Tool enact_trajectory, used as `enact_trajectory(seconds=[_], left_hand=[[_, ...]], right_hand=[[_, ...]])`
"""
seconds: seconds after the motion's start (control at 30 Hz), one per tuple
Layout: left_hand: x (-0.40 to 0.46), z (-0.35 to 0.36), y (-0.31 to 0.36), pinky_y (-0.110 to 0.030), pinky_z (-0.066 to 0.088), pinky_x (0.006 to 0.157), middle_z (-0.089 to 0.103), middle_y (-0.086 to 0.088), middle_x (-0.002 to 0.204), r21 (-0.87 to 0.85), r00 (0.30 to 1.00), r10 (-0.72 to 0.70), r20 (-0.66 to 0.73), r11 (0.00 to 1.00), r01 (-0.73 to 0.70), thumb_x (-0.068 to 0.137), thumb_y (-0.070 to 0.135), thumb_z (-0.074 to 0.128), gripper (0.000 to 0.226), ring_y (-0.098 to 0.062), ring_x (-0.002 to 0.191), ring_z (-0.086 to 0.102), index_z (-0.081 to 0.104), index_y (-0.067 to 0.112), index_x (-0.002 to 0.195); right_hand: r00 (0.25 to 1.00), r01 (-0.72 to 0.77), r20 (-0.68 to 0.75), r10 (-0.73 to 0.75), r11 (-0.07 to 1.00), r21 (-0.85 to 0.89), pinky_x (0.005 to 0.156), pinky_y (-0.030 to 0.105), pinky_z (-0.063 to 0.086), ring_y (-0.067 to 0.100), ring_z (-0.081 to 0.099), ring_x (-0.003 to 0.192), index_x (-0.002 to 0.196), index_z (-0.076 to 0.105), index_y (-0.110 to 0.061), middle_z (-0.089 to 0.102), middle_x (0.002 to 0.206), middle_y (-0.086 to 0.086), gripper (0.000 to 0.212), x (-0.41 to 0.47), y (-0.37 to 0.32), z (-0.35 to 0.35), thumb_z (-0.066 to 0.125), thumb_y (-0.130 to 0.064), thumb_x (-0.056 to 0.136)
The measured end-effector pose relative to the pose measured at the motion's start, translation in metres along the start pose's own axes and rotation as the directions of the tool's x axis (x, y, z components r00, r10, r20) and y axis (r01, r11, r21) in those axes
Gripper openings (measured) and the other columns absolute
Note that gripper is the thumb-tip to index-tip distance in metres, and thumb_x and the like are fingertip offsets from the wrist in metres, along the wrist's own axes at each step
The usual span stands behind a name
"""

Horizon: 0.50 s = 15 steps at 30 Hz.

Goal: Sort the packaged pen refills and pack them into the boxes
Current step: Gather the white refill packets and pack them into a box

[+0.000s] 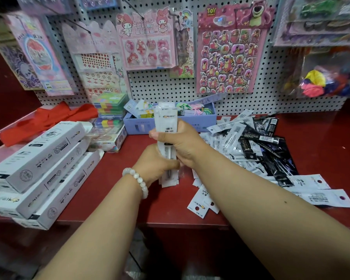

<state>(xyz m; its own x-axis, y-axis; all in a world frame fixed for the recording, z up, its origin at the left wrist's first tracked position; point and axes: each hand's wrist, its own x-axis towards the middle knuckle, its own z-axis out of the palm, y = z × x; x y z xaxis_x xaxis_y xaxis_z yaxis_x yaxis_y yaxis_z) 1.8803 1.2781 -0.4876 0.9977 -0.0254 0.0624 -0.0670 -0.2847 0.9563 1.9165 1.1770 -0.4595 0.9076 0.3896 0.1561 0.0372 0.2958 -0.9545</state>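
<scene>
Both hands are wrapped round one bundle of white refill packets (166, 126) at frame centre, held upright with its long axis running toward the pegboard: the right hand (182, 144) grips the middle, the left hand (156, 164) the lower end. The white boxes (42, 168) lie at lower left, nearer the left hand. The loose packets (257, 150) are heaped right of centre.
</scene>
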Motion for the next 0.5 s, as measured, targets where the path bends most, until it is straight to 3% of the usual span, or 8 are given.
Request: enact_trajectory(seconds=[0.13, 0.2, 0.27, 0.37, 0.43, 0.5], left_hand=[[-0.001, -0.002, 0.004, -0.045, 0.057, 0.073, 0.067, -0.021, 0.075, -0.041, 0.993, -0.118, 0.029, 0.992, 0.119, 0.07, -0.01, 0.066, 0.012, -0.027, 0.067, 0.065, 0.066, -0.001, 0.078], [-0.004, -0.005, 0.008, -0.034, 0.055, 0.059, 0.064, -0.013, 0.069, -0.059, 0.986, -0.147, 0.08, 0.987, 0.152, 0.075, -0.011, 0.064, 0.014, -0.021, 0.056, 0.061, 0.062, 0.002, 0.074], [-0.007, -0.009, 0.013, -0.026, 0.049, 0.05, 0.061, -0.002, 0.06, -0.049, 0.979, -0.16, 0.126, 0.985, 0.167, 0.077, -0.01, 0.064, 0.021, -0.014, 0.046, 0.055, 0.059, 0.008, 0.069], [-0.013, -0.018, 0.015, -0.027, 0.048, 0.054, 0.063, 0.0, 0.062, -0.012, 0.967, -0.176, 0.181, 0.983, 0.181, 0.078, -0.01, 0.063, 0.023, -0.014, 0.047, 0.056, 0.063, 0.012, 0.074], [-0.018, -0.02, 0.021, -0.027, 0.05, 0.058, 0.065, 0.005, 0.063, 0.006, 0.957, -0.186, 0.225, 0.982, 0.189, 0.082, -0.005, 0.064, 0.024, -0.012, 0.051, 0.06, 0.066, 0.018, 0.08], [-0.026, -0.026, 0.028, -0.015, 0.047, 0.064, 0.067, 0.015, 0.065, 0.145, 0.969, -0.134, 0.205, 0.984, 0.105, 0.085, 0.011, 0.067, 0.014, 0.0, 0.062, 0.063, 0.065, 0.024, 0.084]], right_hand=[[0.999, -0.019, -0.026, 0.019, 1.0, -0.002, 0.071, 0.026, 0.053, 0.014, 0.064, 0.076, 0.087, 0.065, -0.015, 0.067, 0.08, 0.001, 0.02, -0.002, -0.004, 0.0, 0.069, 0.003, 0.079], [0.999, -0.04, 0.006, 0.042, 0.986, -0.161, 0.067, 0.023, 0.053, 0.011, 0.063, 0.07, 0.081, 0.066, -0.014, 0.067, 0.075, 0.0, 0.014, -0.004, -0.007, -0.004, 0.073, -0.003, 0.076], [0.994, -0.088, 0.033, 0.101, 0.956, -0.28, 0.074, 0.029, 0.052, 0.016, 0.064, 0.073, 0.074, 0.065, -0.016, 0.067, 0.074, 0.003, 0.014, -0.004, -0.012, -0.01, 0.079, -0.011, 0.072], [0.979, -0.17, 0.049, 0.196, 0.932, -0.319, 0.076, 0.04, 0.047, 0.029, 0.059, 0.08, 0.064, 0.066, -0.018, 0.067, 0.077, 0.012, 0.017, -0.004, -0.013, -0.012, 0.083, -0.019, 0.066], [0.984, -0.169, -0.006, 0.175, 0.938, -0.304, 0.073, 0.041, 0.046, 0.03, 0.059, 0.079, 0.068, 0.065, -0.017, 0.066, 0.077, 0.014, 0.018, -0.004, -0.009, -0.01, 0.083, -0.019, 0.065], [0.988, -0.149, -0.075, 0.133, 0.942, -0.299, 0.065, 0.036, 0.046, 0.028, 0.059, 0.071, 0.072, 0.063, -0.015, 0.065, 0.073, 0.014, 0.02, -0.005, -0.005, -0.005, 0.082, -0.02, 0.066]])
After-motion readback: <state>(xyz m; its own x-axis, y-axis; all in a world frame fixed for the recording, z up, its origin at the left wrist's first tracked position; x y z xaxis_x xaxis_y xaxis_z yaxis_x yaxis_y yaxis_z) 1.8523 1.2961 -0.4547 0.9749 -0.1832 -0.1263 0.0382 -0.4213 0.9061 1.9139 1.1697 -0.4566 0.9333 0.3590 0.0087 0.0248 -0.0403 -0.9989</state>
